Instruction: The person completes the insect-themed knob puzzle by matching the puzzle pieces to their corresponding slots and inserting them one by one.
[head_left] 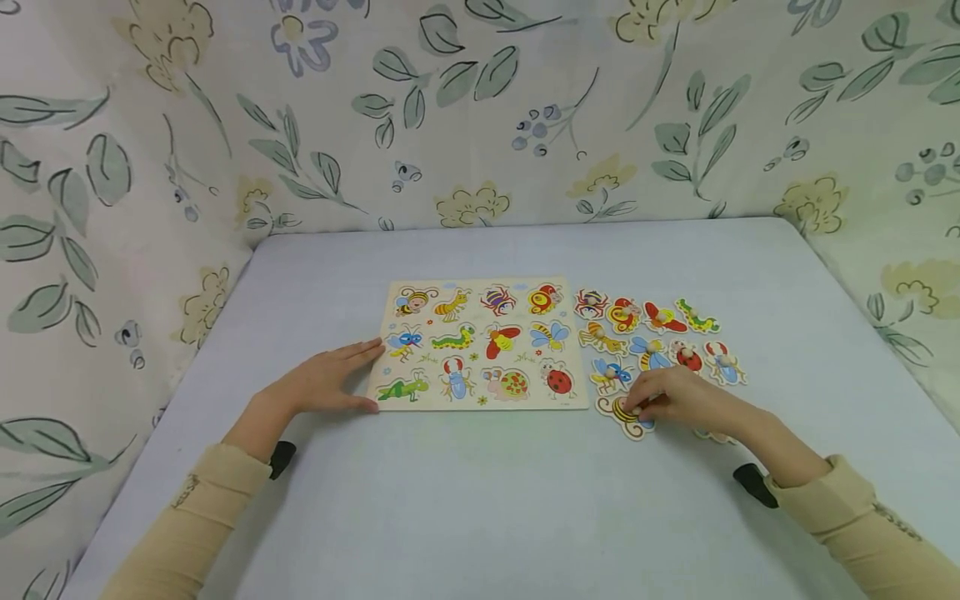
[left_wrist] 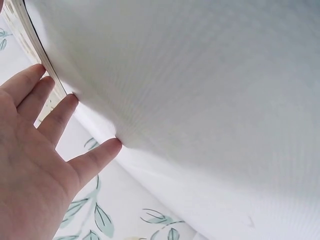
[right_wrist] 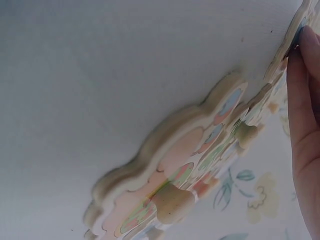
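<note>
A wooden insect puzzle board [head_left: 480, 350] lies flat on the table, its printed pictures facing up. My left hand [head_left: 330, 379] is spread against the board's left edge, fingers extended; the left wrist view shows the fingertips [left_wrist: 114, 145] along that side. To the right of the board, my right hand [head_left: 678, 400] pinches the striped bee puzzle piece [head_left: 621, 410] between thumb and fingers. In the right wrist view a pink snail piece [right_wrist: 180, 150] with a wooden knob [right_wrist: 171, 202] lies near that hand, which mostly hides it in the head view.
Several loose knobbed pieces lie in rows right of the board, among them a spider [head_left: 591, 304], a caterpillar [head_left: 697, 317], a ladybug [head_left: 686, 357] and a stag beetle [head_left: 724, 363]. White cloth covers the table [head_left: 480, 500]; floral fabric [head_left: 480, 108] hangs behind.
</note>
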